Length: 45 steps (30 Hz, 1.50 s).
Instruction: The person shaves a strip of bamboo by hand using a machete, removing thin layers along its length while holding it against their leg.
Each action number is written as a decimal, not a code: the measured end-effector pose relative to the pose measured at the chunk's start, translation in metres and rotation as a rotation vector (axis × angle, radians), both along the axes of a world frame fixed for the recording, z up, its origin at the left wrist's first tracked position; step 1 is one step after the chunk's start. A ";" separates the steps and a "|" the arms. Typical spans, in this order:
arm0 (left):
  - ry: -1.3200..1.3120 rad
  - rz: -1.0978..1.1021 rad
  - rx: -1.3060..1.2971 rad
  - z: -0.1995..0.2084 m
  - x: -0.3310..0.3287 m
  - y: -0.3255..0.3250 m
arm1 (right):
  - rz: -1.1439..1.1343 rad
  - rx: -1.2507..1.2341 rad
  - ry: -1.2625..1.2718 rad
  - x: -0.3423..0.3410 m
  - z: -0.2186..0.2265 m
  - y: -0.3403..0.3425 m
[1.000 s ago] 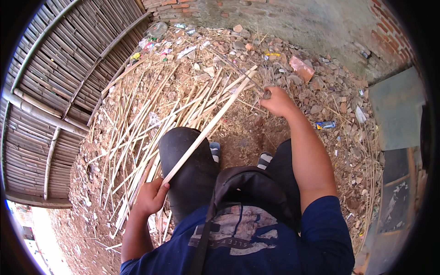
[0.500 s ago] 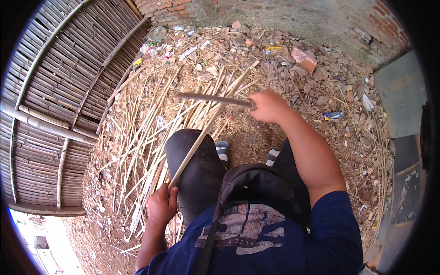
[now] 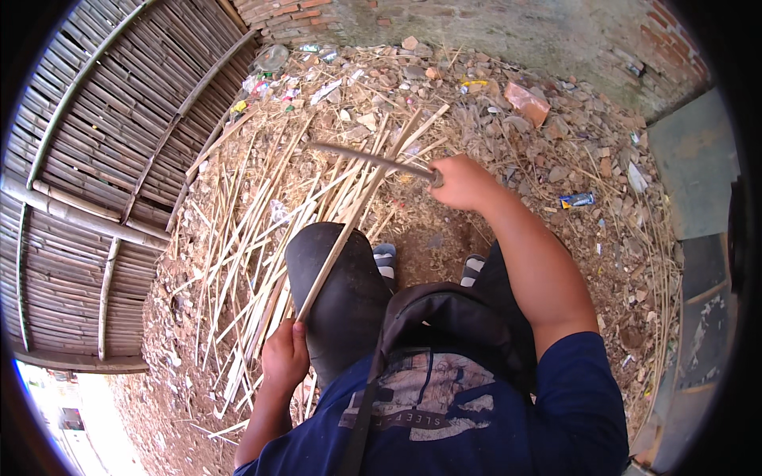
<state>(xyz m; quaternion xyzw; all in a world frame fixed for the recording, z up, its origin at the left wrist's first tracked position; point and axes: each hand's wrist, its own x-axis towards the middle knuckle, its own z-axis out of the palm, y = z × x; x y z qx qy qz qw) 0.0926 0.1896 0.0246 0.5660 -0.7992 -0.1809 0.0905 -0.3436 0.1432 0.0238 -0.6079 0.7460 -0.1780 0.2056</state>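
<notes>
My left hand (image 3: 284,354) is closed round the near end of a long pale bamboo strip (image 3: 327,268). The strip slants up across my left thigh, with its far end over a heap of similar strips (image 3: 258,230). In my right hand (image 3: 462,184) is the handle of a long, dark-bladed machete (image 3: 349,153). Its blade points left and crosses the held strip near the far end. Whether blade and strip touch there, I cannot tell.
A slatted bamboo wall (image 3: 119,119) stands at left, a worn brick wall (image 3: 476,32) at the back. Stones, shavings and litter cover the ground, including an orange-brown brick-like block (image 3: 526,105) and a blue packet (image 3: 577,200). Grey panels (image 3: 698,174) line the right side.
The machete's tip has swung upward, so the blade slopes more. The held strip has shifted slightly, its far end a little to the left. My left hand has moved slightly.
</notes>
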 end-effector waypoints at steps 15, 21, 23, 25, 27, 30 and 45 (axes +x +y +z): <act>-0.015 -0.059 -0.004 -0.015 0.010 -0.001 | 0.141 0.021 0.114 0.003 0.005 0.007; -0.023 -0.106 0.005 -0.010 0.006 -0.008 | -0.009 0.074 -0.086 -0.020 -0.011 -0.007; -0.055 -0.112 -0.003 -0.009 0.008 -0.008 | 0.004 0.097 -0.075 -0.009 -0.003 -0.008; -0.066 -0.119 -0.004 -0.012 0.013 -0.009 | 0.093 0.133 -0.039 0.015 0.010 0.000; -0.055 -0.129 -0.004 -0.015 0.017 -0.014 | 0.127 0.039 0.021 0.013 -0.006 -0.002; -0.069 -0.148 0.018 -0.017 0.013 -0.020 | -0.075 0.071 -0.177 -0.027 -0.036 -0.017; -0.118 -0.091 0.042 -0.001 0.007 -0.016 | 0.026 0.104 -0.117 0.002 -0.015 -0.009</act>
